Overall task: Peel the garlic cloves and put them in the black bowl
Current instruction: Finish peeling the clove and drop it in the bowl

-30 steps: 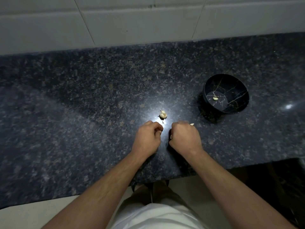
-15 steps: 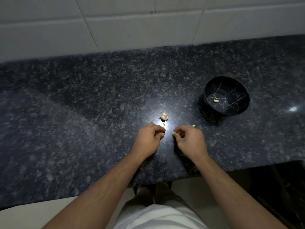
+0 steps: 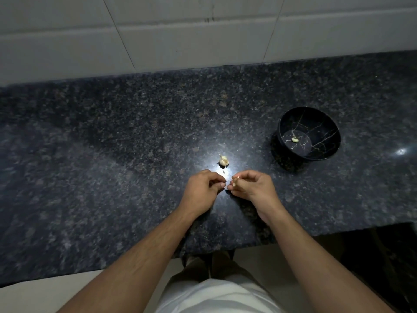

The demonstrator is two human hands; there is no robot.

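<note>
A small pale garlic clove [image 3: 234,182] is pinched in the fingertips of my right hand [image 3: 253,187] low over the dark granite counter [image 3: 112,154]. My left hand [image 3: 202,188] sits just left of it, fingers curled, fingertips almost touching the clove; whether it pinches a bit of skin I cannot tell. A partial garlic bulb [image 3: 223,160] lies on the counter just beyond both hands. The black bowl [image 3: 325,123] with gold vein lines stands to the right, and one peeled clove [image 3: 295,139] lies on its bottom.
A tiny scrap of garlic skin [image 3: 223,171] lies between the bulb and my hands. A white tiled wall [image 3: 203,30] closes the counter at the back. The counter's front edge runs just under my forearms, with a dark drop at the right front [image 3: 383,256].
My hands have drawn slightly apart and the right hand has turned, so the clove now shows at its fingertips. The bulb and bowl have not moved on the counter.
</note>
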